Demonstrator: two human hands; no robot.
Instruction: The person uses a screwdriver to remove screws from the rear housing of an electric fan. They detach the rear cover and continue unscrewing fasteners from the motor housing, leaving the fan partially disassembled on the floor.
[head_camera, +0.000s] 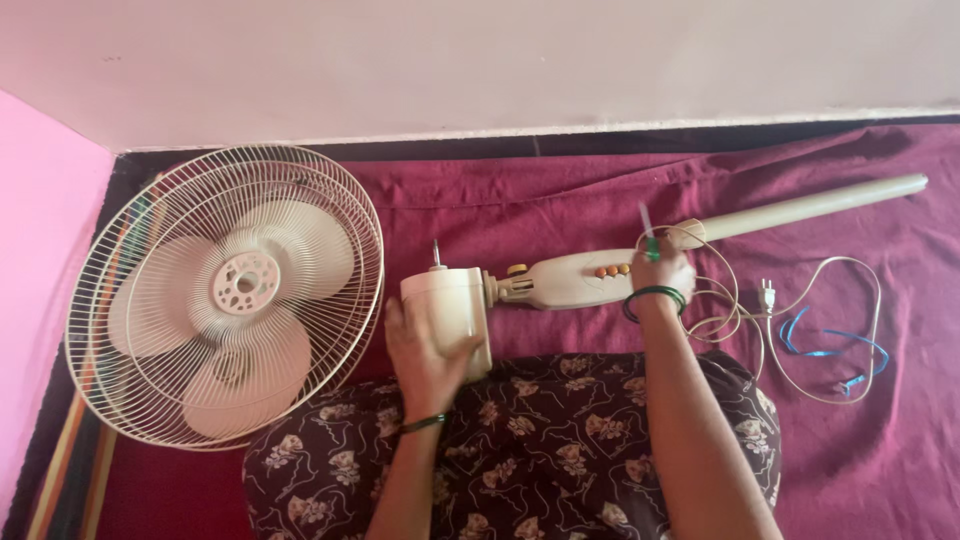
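Note:
A cream pedestal fan lies on its side on a maroon cloth (560, 200). Its round wire cage with blades (225, 295) is at the left. My left hand (425, 350) grips the boxy motor housing (450, 305) behind the cage. My right hand (660, 272) rests on the control neck (575, 280) near its orange buttons and holds a thin green-handled screwdriver (648, 235) upright. The long pole (820, 205) runs off to the upper right.
The fan's cream power cord and plug (768, 295) loop on the cloth at the right, beside a blue wire tie (830, 350). My lap in floral brown fabric (540, 450) fills the bottom. A pale wall (500, 60) stands behind, a pink wall (40, 250) at the left.

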